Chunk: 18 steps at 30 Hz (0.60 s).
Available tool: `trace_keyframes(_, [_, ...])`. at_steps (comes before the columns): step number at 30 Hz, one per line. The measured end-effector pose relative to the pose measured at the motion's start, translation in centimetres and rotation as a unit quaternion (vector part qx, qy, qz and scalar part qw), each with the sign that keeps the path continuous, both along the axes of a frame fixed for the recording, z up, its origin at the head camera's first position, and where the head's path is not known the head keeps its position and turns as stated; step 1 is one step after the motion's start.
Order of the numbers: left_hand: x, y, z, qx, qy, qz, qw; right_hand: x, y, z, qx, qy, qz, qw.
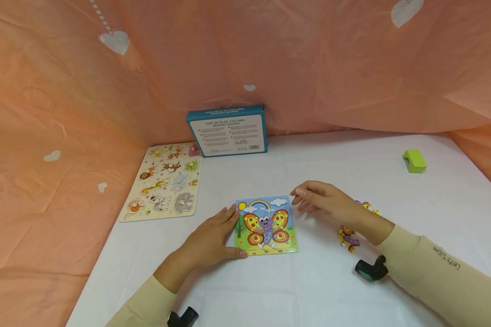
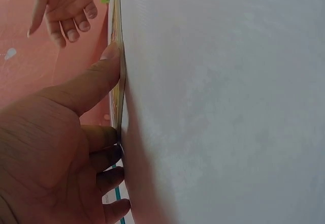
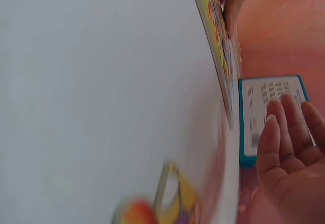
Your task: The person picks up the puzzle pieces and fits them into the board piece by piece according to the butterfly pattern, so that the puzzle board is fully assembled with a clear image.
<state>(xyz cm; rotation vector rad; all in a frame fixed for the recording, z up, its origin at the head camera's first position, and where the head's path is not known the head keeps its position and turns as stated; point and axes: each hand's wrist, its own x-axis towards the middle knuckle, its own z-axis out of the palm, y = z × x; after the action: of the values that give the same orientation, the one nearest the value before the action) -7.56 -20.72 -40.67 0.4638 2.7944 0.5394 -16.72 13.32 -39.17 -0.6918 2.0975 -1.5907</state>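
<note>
A square butterfly picture puzzle (image 1: 266, 227) lies flat on the white table. My left hand (image 1: 212, 238) rests against its left side, fingers stretched along the edge and thumb at the lower left corner. In the left wrist view, the thumb (image 2: 99, 79) touches the board's edge while the other fingertips are down at the table. My right hand (image 1: 321, 197) hovers beside the upper right corner with loosely bent fingers and nothing in them. Loose puzzle pieces (image 1: 347, 238) lie near and partly behind my right wrist; the right wrist view shows them blurred.
A wooden animal peg puzzle (image 1: 163, 181) lies at the left. Behind it stands a teal and white box (image 1: 231, 134). A lime green arch block (image 1: 415, 161) sits at the far right. Orange cloth (image 1: 311, 68) with hearts hangs along the back and sides.
</note>
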Motion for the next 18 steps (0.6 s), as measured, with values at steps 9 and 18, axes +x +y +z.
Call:
trace_keyframes(9, [0.0,0.0,-0.1,0.001,0.003,0.002,1.0000,-0.6,6.0,1.0,-0.092,-0.001,0.003,0.9958])
trace_keyframes(18, [-0.1,0.0,-0.1,0.003,0.001,0.002,1.0000,-1.3,11.3,1.3,-0.171,0.006,0.037,0.9846])
